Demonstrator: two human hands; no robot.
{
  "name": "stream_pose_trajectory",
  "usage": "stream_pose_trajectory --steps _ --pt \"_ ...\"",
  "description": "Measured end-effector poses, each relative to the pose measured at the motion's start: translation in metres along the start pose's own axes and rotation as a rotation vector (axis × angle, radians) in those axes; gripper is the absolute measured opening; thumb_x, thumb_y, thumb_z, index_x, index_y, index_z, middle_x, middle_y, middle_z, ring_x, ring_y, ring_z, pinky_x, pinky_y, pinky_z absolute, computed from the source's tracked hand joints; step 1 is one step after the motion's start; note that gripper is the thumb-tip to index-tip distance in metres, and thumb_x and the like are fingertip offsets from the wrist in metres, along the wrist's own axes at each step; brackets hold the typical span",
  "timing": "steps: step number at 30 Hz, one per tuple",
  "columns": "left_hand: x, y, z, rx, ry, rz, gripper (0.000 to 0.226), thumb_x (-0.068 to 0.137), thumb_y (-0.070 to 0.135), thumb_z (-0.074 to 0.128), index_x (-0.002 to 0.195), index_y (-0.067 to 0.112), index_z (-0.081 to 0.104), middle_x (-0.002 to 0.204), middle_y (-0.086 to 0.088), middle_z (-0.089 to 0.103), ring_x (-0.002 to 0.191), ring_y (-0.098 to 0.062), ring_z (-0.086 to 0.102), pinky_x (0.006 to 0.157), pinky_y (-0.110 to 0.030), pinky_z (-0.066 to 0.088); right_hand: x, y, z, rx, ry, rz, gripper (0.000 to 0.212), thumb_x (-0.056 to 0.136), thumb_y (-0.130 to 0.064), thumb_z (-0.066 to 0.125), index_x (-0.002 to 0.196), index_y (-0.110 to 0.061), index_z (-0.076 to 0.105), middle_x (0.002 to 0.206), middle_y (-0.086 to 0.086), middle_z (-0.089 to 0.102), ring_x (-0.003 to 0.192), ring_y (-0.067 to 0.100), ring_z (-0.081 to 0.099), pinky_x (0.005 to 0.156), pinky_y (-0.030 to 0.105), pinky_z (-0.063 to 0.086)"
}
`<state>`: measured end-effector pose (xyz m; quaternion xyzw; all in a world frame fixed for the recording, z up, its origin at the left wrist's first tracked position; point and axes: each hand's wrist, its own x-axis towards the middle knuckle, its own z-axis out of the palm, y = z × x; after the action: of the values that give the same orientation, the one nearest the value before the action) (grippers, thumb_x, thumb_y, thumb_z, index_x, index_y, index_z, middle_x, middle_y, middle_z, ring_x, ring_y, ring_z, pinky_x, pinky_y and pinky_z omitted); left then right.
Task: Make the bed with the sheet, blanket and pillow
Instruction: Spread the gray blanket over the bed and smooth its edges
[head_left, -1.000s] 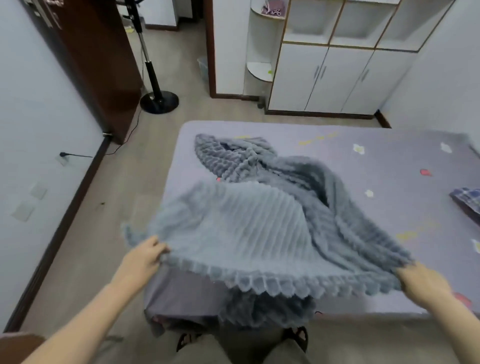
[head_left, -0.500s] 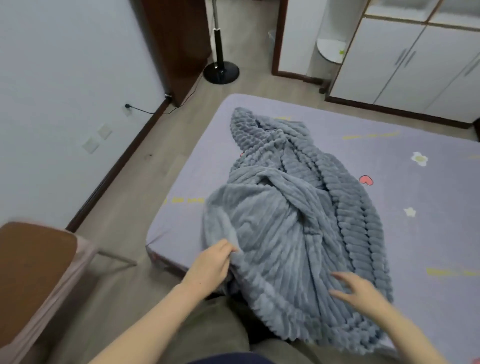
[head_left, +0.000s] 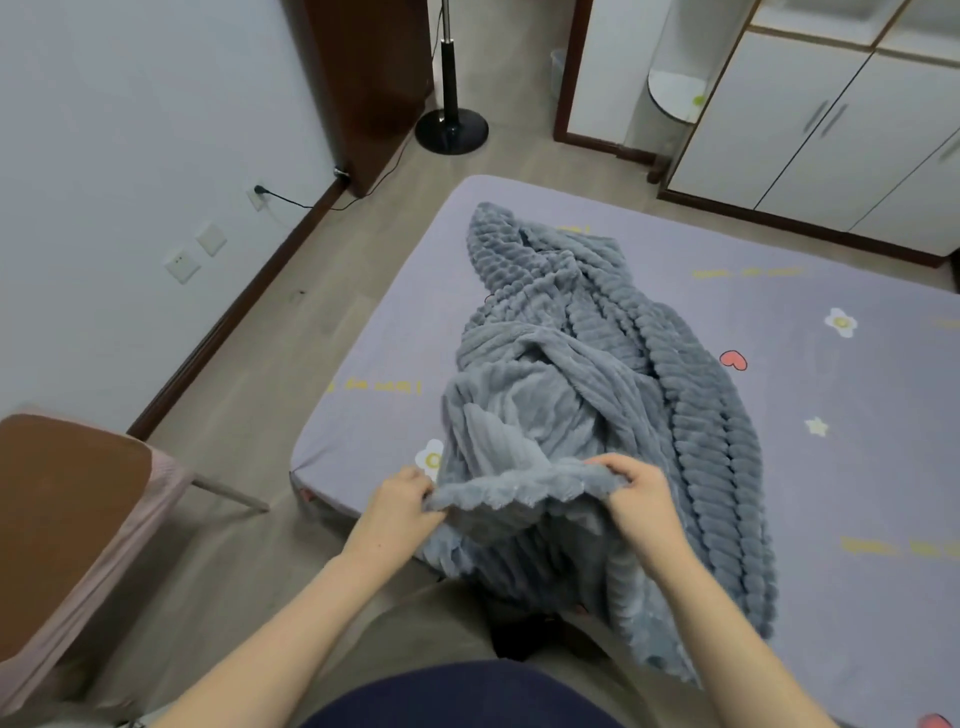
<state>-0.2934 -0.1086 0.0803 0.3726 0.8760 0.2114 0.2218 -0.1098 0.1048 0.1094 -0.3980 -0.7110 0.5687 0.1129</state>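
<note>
My left hand (head_left: 402, 501) and right hand (head_left: 641, 499) each pinched the near hem of the grey blanket (head_left: 597, 395), fingers clenched on the fabric. The blanket lay bunched along the left side of the bed (head_left: 831, 467), its near end hanging over the edge closest to me, on the fitted lilac sheet (head_left: 374, 364). In my judgement, the step called for working outward along the hem to find both corners before spreading. No pillow was in view.

both forearms are bare, no sleeves showing. the left hand (head_left: 402, 506) and right hand (head_left: 641, 501) wear no gloves. dark navy top, probably greyish-olive trousers.
</note>
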Motion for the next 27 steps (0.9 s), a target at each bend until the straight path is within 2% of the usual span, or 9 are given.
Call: stream_pose_trajectory --steps 3,7,12,15,18,20,23,25,27 --pt "0.011 -0.008 -0.007 -0.172 0.041 -0.109 0.009 0.084 0.013 0.065 0.076 0.015 0.062 0.073 0.0 0.058 0.072 -0.019 0.054 0.066 -0.033 0.04 0.008 -0.015 -0.02 0.0 -0.057 0.066 0.011 0.083 -0.016 0.069 0.073 -0.02 0.075 0.073 0.001 0.074 0.067 0.009 0.066 0.062 0.023 0.054" --pt "0.028 0.006 -0.037 -0.818 0.102 -0.28 0.023 0.086 0.004 0.066 0.066 0.014 0.059 0.056 0.005 0.061 0.056 -0.01 0.056 0.056 -0.025 0.044 0.016 -0.031 -0.045 -0.022 -0.261 0.304 0.017 0.083 -0.035 0.07 0.082 -0.02 0.075 0.085 0.008 0.076 0.076 0.02 0.073 0.069 0.029 0.057" --pt "0.046 0.048 -0.077 -1.291 -0.031 -0.202 0.015 0.089 0.021 0.065 0.093 0.011 0.075 0.094 -0.006 0.076 0.085 -0.019 0.074 0.063 -0.023 0.056 0.014 -0.054 -0.045 -0.064 -0.313 0.304 0.031 0.076 -0.063 0.067 0.085 -0.034 0.074 0.084 -0.009 0.076 0.078 0.01 0.073 0.072 0.028 0.055" --pt "0.056 0.076 -0.083 -1.296 -0.221 -0.178 0.021 0.095 0.023 0.055 0.098 0.01 0.071 0.094 -0.006 0.076 0.083 -0.018 0.073 0.064 -0.026 0.058 0.013 -0.069 -0.033 0.025 -0.299 0.174 0.025 0.078 -0.063 0.065 0.099 -0.049 0.068 0.105 -0.023 0.07 0.098 -0.002 0.066 0.086 0.023 0.049" --pt "0.064 0.099 -0.078 -1.221 -0.349 -0.114 0.032 0.097 0.03 0.05 0.104 0.005 0.068 0.099 -0.012 0.073 0.083 -0.02 0.07 0.068 -0.026 0.056 0.013 -0.079 -0.012 0.055 -0.319 0.044 0.064 0.074 -0.042 0.078 0.132 -0.046 0.049 0.137 -0.021 0.052 0.125 -0.001 0.049 0.104 0.026 0.04" --pt "0.064 0.113 -0.074 -1.155 -0.419 -0.071 0.048 0.094 0.04 0.049 0.109 -0.002 0.065 0.106 -0.019 0.07 0.091 -0.026 0.067 0.073 -0.03 0.055 0.012 -0.081 0.005 0.091 -0.402 0.045 0.076 0.071 -0.028 0.084 0.137 -0.035 0.047 0.134 -0.013 0.058 0.124 0.004 0.054 0.105 0.029 0.043" --pt "0.066 0.123 -0.065 -1.158 -0.505 0.08 0.06 0.084 0.061 0.05 0.119 0.013 0.063 0.112 -0.008 0.071 0.099 -0.017 0.067 0.083 -0.028 0.054 0.008 -0.083 0.016 0.049 -0.376 0.024 0.039 0.081 -0.018 0.075 0.118 -0.026 0.065 0.114 -0.007 0.071 0.109 0.008 0.065 0.094 0.029 0.053" --pt "0.073 0.117 -0.056 -1.179 -0.409 0.212 0.073 0.074 0.068 0.061 0.13 0.022 0.053 0.116 0.0 0.066 0.102 -0.011 0.063 0.087 -0.022 0.051 0.006 -0.085 0.005 0.107 -0.217 0.059 0.023 0.086 -0.014 0.067 0.106 -0.024 0.07 0.104 -0.005 0.075 0.099 0.01 0.069 0.086 0.028 0.057" --pt "0.086 0.098 -0.043 -0.916 -0.297 0.32 0.094 0.061 0.057 0.076 0.141 0.026 0.038 0.123 0.005 0.052 0.108 -0.009 0.052 0.094 -0.016 0.041 0.001 -0.087 -0.016 0.332 -0.079 0.134 0.021 0.087 -0.013 0.064 0.106 -0.018 0.07 0.1 0.003 0.076 0.093 0.017 0.072 0.072 0.028 0.059"
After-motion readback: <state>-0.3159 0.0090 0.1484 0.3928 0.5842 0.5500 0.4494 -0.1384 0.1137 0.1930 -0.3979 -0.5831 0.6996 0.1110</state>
